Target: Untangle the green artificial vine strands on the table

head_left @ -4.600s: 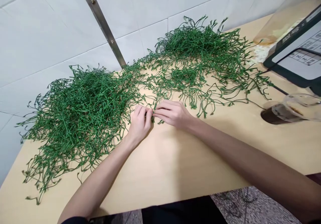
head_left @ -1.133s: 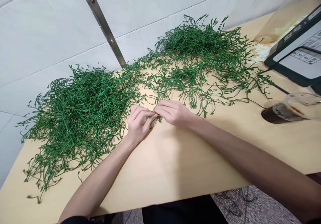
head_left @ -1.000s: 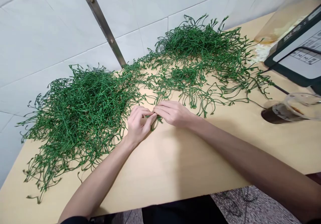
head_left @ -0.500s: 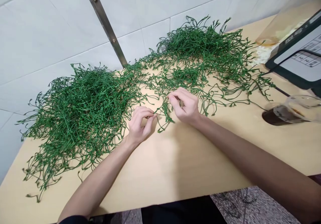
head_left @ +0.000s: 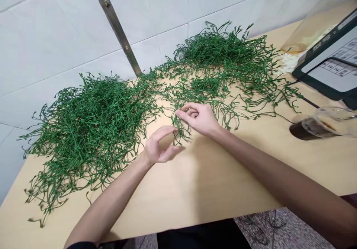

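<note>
My right hand (head_left: 201, 119) is closed in a pinch, its thumb and forefinger on a thin green stem sprig (head_left: 181, 133) that hangs just below the fingertips. Beside it, my left hand (head_left: 160, 144) is open, thumb and fingers spread apart, with the sprig's loose ends near its fingertips. A big tangled heap of green branched stems (head_left: 92, 126) lies to the left of my left hand. Beyond my right hand is a second heap of the same stems (head_left: 220, 51), with looser stems strewn between the two.
The wooden table (head_left: 161, 197) meets a tiled wall (head_left: 69, 29) with a metal bracket (head_left: 119, 35). At right are a clear cup of dark drink (head_left: 309, 128), a dark-framed device or panel with a printed label (head_left: 334, 63), a black cable (head_left: 309, 101) and a large clear container (head_left: 309, 22).
My left hand has opened from its pinch, thumb moving down away from the fingers. My right hand has shifted left and slightly down, closer to the left.
</note>
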Demonstrator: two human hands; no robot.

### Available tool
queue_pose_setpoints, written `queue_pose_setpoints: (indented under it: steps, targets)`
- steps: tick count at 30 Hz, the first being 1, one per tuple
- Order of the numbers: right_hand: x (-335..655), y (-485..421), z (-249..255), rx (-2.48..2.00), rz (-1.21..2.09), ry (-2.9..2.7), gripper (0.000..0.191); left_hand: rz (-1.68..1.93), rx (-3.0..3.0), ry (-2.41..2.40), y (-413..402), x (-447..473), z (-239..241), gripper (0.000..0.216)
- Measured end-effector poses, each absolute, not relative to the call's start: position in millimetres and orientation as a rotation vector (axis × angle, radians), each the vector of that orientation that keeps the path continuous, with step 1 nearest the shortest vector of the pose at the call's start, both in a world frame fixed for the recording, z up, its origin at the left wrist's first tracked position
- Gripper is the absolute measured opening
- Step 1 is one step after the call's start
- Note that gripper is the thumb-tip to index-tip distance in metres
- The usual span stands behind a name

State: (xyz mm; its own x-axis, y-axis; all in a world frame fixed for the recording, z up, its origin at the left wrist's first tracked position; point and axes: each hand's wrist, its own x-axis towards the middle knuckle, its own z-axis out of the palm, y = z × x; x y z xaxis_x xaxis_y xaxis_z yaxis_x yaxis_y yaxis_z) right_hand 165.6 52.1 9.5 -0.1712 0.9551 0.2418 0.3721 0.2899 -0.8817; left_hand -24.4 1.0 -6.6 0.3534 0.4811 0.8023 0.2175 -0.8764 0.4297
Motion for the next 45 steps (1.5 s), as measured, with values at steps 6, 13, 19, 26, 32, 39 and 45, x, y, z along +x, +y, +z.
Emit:
queue_pose_setpoints:
  steps: [6,13,19,26,32,39,45]
  targets:
    - [162.9,57.7,9.4,-1.185,1.385,-1.442,0.026,1.774,1.986,0.892,5.0,-23.2,-4.9,0.023]
    - [163.7,60.9,16.5,-0.977,1.505,-1.255,0.013,1.6,1.801,1.154,7.4,-20.5,-1.4,0.013]
    - [163.4,62.0,15.1,-0.963,1.407,-1.299,0.017,1.446,1.663,1.191,5.3,-17.1,4.0,0.015]
    - [163.5,63.2,14.8,-1.022,1.483,-1.104,0.019,1.365,1.621,1.216,7.8,-19.7,1.4,0.019]
    - [167.7,63.1,19.5,-1.028,1.537,-0.952,0.024,1.198,1.929,1.336,4.4,-20.6,-0.5,0.018]
    - [166.9,62.1,18.5,-1.022,1.552,-0.888,0.021,1.262,2.127,1.689,8.6,-23.7,-6.0,0.035]
    - [162.2,61.7,13.2,-0.981,1.5,-1.057,0.026,1.583,2.174,1.681,7.8,-25.7,-1.7,0.021]
